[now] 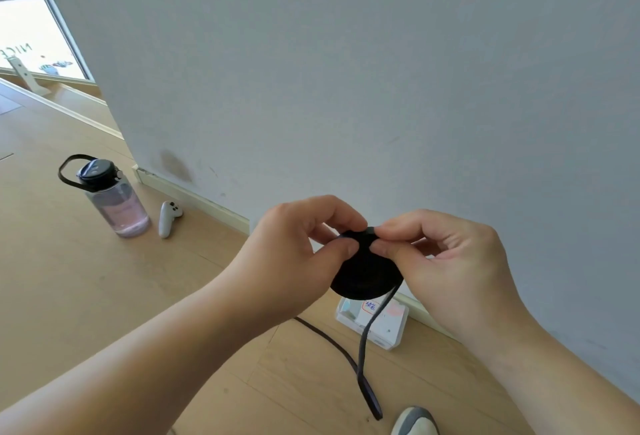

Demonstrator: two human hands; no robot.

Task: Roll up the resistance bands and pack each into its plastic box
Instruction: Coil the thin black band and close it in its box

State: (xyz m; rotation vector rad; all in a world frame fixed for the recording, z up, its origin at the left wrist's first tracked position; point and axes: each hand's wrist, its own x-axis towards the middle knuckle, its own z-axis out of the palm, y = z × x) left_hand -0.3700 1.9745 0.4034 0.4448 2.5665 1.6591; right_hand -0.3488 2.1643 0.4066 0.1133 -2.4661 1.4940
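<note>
A black resistance band (pixel 365 273) is wound into a flat round coil held in the air in front of me. My left hand (pixel 294 251) pinches the coil's upper left edge between thumb and fingers. My right hand (pixel 450 261) pinches its upper right edge the same way. The band's loose tail (pixel 367 358) hangs from the coil's right side down to the floor. On the floor by the wall, right under the coil, stands a clear plastic box (pixel 384 327) with a small handwritten label; the coil partly hides it.
A clear water bottle (pixel 114 199) with a black lid and strap stands on the wooden floor at the left, a white handheld controller (pixel 168 219) beside it. A grey wall (pixel 381 70) with a white baseboard rises close ahead. A shoe tip (pixel 415 420) shows at the bottom.
</note>
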